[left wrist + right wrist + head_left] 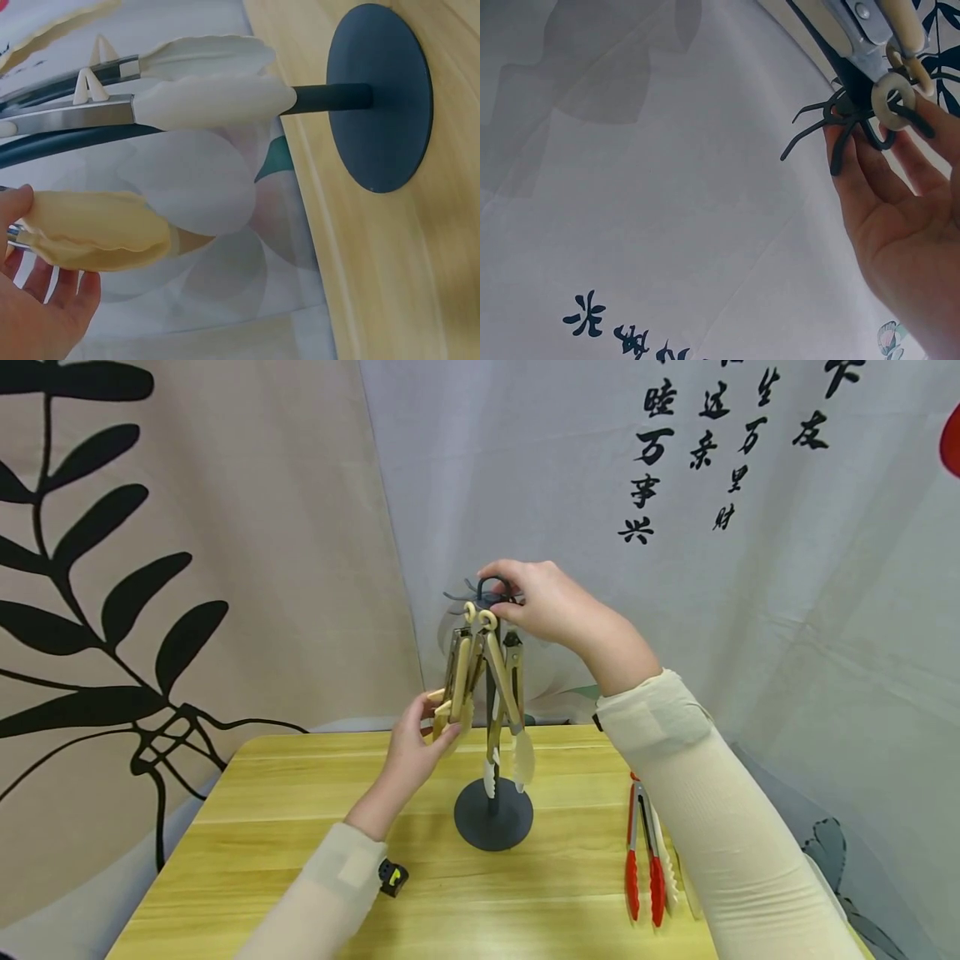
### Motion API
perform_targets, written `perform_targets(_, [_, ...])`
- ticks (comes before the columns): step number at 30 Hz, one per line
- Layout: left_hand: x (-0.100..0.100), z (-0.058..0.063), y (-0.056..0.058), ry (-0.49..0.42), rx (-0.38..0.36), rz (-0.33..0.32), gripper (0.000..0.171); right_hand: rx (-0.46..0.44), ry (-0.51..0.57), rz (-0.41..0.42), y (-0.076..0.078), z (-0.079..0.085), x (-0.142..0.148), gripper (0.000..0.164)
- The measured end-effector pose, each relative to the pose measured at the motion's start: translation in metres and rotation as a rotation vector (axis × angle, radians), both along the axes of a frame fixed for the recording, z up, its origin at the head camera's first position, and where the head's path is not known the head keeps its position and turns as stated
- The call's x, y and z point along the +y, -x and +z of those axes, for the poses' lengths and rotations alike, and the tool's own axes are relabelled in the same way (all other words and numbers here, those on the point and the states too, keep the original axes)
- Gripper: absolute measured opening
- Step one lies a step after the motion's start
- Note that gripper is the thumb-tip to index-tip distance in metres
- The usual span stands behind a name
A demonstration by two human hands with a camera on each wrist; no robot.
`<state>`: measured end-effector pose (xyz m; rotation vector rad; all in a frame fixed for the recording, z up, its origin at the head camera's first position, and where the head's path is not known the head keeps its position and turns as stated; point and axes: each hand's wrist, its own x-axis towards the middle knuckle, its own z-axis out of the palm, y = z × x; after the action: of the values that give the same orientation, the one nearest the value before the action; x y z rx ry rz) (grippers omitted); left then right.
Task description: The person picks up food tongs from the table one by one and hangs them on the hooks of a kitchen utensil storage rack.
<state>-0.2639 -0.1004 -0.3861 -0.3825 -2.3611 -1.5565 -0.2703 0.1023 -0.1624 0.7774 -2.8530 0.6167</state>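
Note:
A dark utensil stand [493, 827] with a round base and thin curved hooks rises from the table. Several cream-handled tongs hang from it by their end rings. Near the stand's left side, my left hand [412, 739] pinches the lower end of the tongs with yellowish tips [97, 229] between thumb and fingers. At the top, my right hand [551, 602] grips the stand around its upper loop, below which a ring [892, 101] sits on a hook. Beside the pole hang tongs with white scalloped tips [217, 101].
On the wooden table [300, 860], red-tipped tongs [657, 893] lie at the right, next to white-tipped ones [670, 881] partly behind my right sleeve. A printed cloth [525, 460] hangs behind the table.

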Motion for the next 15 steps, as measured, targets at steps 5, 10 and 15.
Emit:
perform_targets(5, [0.0016,-0.0012,-0.0013,0.020,-0.014,-0.011,0.050,0.001,0.004,-0.001,-0.0002,0.0004,0.0001,0.047])
perform_targets(10, [0.0013,-0.0030,-0.0023,0.058,-0.021,-0.013,0.054,-0.003,0.001,-0.003,-0.0002,0.0009,-0.0001,0.047])
perform_targets(15, [-0.0033,0.0019,-0.0076,0.055,-0.024,-0.039,0.062,-0.009,-0.003,-0.001,-0.0003,0.0015,0.0003,0.048])
